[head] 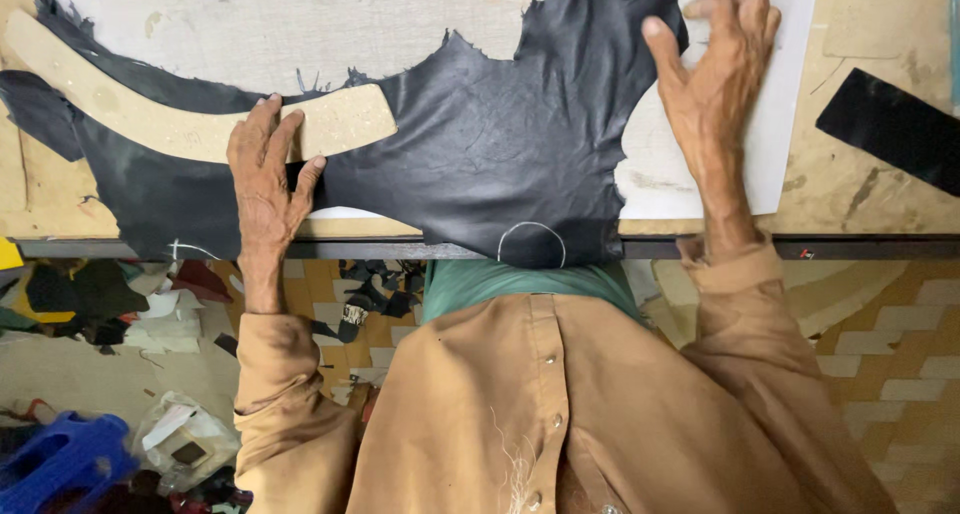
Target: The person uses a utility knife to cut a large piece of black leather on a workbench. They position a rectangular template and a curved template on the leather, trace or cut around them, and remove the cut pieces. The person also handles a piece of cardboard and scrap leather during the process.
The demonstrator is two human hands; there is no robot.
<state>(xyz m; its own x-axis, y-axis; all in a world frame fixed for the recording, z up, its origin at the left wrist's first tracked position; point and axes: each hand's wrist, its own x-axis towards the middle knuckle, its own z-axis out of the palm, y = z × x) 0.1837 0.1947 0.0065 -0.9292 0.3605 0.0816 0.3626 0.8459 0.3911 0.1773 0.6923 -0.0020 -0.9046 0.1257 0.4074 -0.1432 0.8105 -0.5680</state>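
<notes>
A large piece of black leather [500, 144] lies spread across the worktable [870, 199], its lower edge hanging over the front with a white chalk arc drawn on it. A long curved tan pattern board [150, 109] rests on the leather's left part. My left hand [265, 174] presses flat on that board's lower edge, fingers spread. My right hand [715, 69] rests on the leather's upper right edge, fingers bent and touching it, over a white sheet [780, 124].
A black strip [895, 129] lies at the table's right end. Below the table edge, the floor at left holds leather scraps [375, 294], crumpled bags [180, 439] and a blue plastic object [60, 464]. Patterned floor tiles show at right.
</notes>
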